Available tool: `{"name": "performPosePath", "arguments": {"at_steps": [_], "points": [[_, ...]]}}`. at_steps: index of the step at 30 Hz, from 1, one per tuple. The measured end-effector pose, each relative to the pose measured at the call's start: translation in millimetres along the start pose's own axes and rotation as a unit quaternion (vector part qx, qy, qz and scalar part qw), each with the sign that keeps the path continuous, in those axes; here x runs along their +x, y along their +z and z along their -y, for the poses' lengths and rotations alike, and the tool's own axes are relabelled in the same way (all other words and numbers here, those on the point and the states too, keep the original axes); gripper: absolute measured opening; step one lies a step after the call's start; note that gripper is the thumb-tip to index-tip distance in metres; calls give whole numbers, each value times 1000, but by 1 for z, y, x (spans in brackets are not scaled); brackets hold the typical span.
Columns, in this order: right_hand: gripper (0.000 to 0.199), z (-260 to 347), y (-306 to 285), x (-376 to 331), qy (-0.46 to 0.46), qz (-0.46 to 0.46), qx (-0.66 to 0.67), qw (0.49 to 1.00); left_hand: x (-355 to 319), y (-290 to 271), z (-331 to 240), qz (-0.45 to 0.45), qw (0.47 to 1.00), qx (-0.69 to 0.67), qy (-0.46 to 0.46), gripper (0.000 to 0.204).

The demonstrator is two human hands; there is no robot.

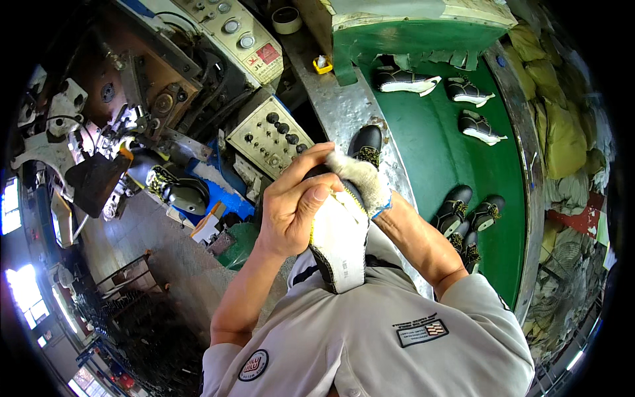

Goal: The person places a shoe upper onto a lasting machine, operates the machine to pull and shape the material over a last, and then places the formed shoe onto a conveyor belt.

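Observation:
My bare left hand [291, 205] is closed round the side of a shoe upper [340, 231], thumb lying across its pale underside. The shoe's white bottom faces up, edged with black material and a yellow line, and its lower end rests against my shirt. My right hand [360, 178], in a soiled whitish glove with a blue cuff, is curled over the upper end of the same shoe. Its fingertips are partly hidden. Just beyond the right hand, a black shoe [367, 140] with yellow-flecked laces sits on the metal ledge [331, 99].
On the green conveyor [423, 145] to the right stand several black shoes [453, 208]; others lie on their sides [407, 83]. A machine [126, 132] with a black shoe [185, 195] in it fills the left. Ahead is a knobbed control box [268, 135]. A tape roll [286, 21] sits farther back.

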State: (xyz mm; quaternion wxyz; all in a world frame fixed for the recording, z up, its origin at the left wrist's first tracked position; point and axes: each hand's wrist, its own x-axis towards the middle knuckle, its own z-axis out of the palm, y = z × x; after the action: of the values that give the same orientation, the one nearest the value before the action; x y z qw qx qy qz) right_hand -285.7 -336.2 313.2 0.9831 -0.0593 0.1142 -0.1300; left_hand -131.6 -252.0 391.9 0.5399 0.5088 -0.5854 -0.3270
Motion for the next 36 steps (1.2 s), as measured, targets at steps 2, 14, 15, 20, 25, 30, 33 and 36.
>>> {"name": "performPosePath", "arguments": {"at_steps": [2,14,15,20,25,30,33,36], "points": [[31,-1,-3,-1,-20,-24,-26,999,2,-1,5,22,999,7,26,36],[45,11,48,-23,8,-43,-462,886,-9,-8,-11,-1,891,-373,-257,54],[45,6,51,-22,-16,-56,-503,862,-7,-11,-14,37,915,-285,-284,56],[37,7,44,-23,1,-82,-556,827,-20,1,-3,32,894,-265,-359,46],[38,-2,25,-27,-24,-97,-479,872,-14,0,9,103,915,-182,-345,44],[44,0,20,-40,-9,-102,-474,874,-8,4,20,140,918,-188,-321,39],[48,6,21,-47,82,-119,-492,859,-5,0,29,167,920,-165,-315,37],[53,-6,-5,-62,71,-109,-467,875,-3,4,30,186,910,-184,-321,36]]}}
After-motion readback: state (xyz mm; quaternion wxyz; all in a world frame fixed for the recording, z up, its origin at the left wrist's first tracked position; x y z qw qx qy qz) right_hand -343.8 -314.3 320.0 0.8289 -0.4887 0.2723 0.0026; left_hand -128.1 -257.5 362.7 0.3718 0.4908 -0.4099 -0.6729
